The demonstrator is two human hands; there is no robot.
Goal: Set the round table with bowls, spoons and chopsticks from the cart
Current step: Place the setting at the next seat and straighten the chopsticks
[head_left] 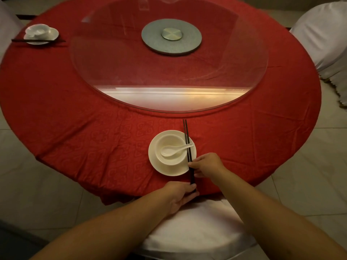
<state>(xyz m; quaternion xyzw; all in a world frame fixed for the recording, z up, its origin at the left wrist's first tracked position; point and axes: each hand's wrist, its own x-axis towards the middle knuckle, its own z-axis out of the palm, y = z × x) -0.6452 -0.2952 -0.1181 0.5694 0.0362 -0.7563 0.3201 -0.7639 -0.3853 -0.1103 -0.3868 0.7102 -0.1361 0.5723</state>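
Note:
A white plate [170, 168] lies near the front edge of the round table [75, 113], which has a red cloth. On it stands a white bowl [169, 140] with a white spoon [173, 150] inside. A pair of dark chopsticks [186, 136] lies across the plate's right side, pointing away from me. My right hand [205, 165] pinches them just past the plate's rim. My left hand [181, 194] holds their near ends at the table's edge. A second setting, a plate with bowl [40, 32] and chopsticks [37, 40], sits at the far left.
A big glass turntable [116, 72] on a grey round base [171, 39] fills the table's middle. A chair with a white cover [197, 233] stands right below my arms. Another white-covered chair [323, 38] is at the far right. The cart is not in view.

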